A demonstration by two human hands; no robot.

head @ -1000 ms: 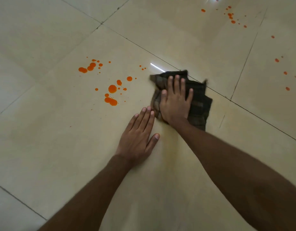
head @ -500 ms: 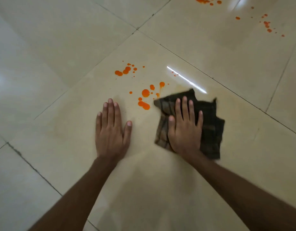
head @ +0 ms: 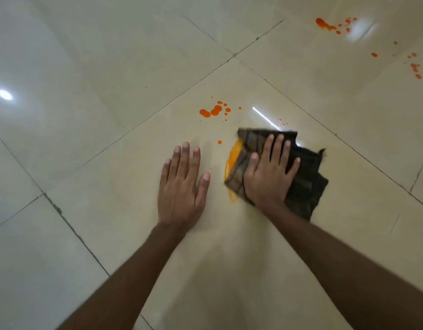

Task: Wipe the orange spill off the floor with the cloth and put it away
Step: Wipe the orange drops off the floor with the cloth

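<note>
A dark plaid cloth (head: pixel 305 179) lies flat on the cream floor tiles. My right hand (head: pixel 268 172) presses on its left half with fingers spread. An orange smear (head: pixel 234 158) runs along the cloth's left edge. Orange drops (head: pixel 215 111) sit farther up on the same tile, and one small drop (head: pixel 219 142) lies between them and the smear. My left hand (head: pixel 183 184) rests palm down on the bare tile, just left of the cloth, holding nothing.
More orange splatter lies at the far upper right (head: pixel 329 26) and near the right edge (head: pixel 415 69). Dark grout lines (head: pixel 234 54) cross the glossy floor, which shows bright light reflections.
My right hand has slid the cloth leftward over the nearer drops, leaving an orange smear at its edge. My left hand shifted left earlier and now stays planted.
</note>
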